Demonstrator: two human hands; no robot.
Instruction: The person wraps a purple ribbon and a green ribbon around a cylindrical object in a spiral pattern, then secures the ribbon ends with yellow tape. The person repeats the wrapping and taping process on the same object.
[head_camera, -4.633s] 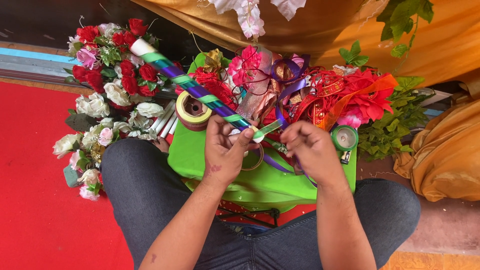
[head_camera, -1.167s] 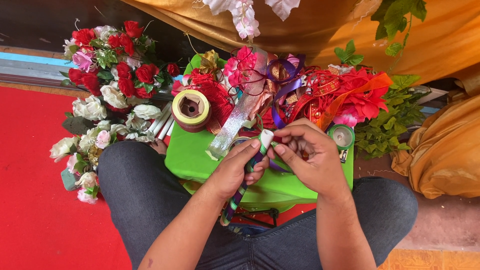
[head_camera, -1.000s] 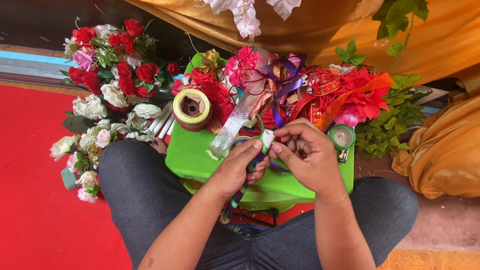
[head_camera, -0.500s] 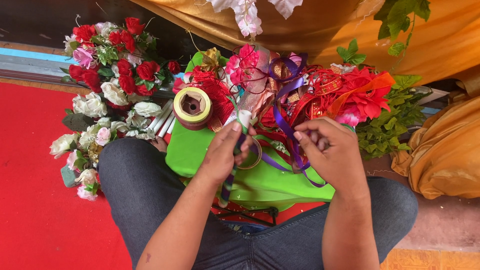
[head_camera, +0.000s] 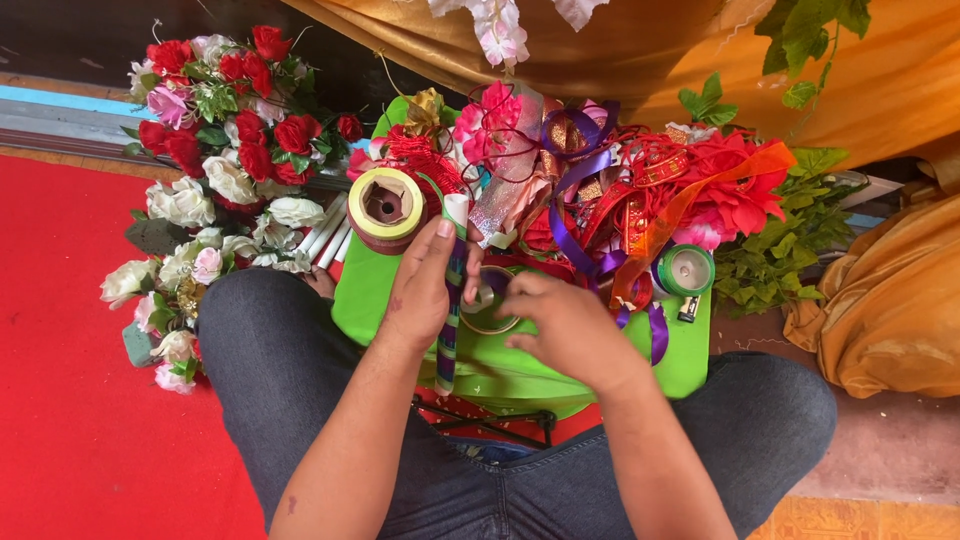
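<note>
Wrapping a stick over a green tabletop (head_camera: 400, 290)

Left hand (head_camera: 420, 290) grips a ribbon-wrapped stick (head_camera: 447, 335) upright; right hand (head_camera: 560, 325) is curled beside it at a clear tape ring (head_camera: 487, 305), though whether it pinches anything I cannot tell. Likely mid-wrap. 1 tape roll (head_camera: 385, 205) sits above the left hand, ribbons (head_camera: 620, 200) crowd above the right, and flowers (head_camera: 220, 120) lie left.
</note>
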